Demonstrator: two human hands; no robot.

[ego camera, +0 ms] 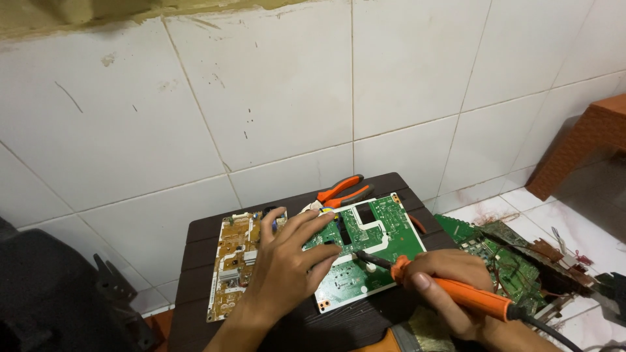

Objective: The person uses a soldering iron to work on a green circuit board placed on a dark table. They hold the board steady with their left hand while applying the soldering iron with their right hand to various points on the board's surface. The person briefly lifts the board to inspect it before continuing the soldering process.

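I note my left hand (287,261) spread flat, pinning the green circuit board (365,251) on the dark table (195,241), apparently to steady it, while my right hand (443,274) grips the orange soldering iron (456,290), tip on the board.

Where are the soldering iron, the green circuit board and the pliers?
soldering iron (466,294), head view, on its orange handle.
green circuit board (385,231), head view, on its bare middle.
pliers (342,190), head view, on an orange handle.
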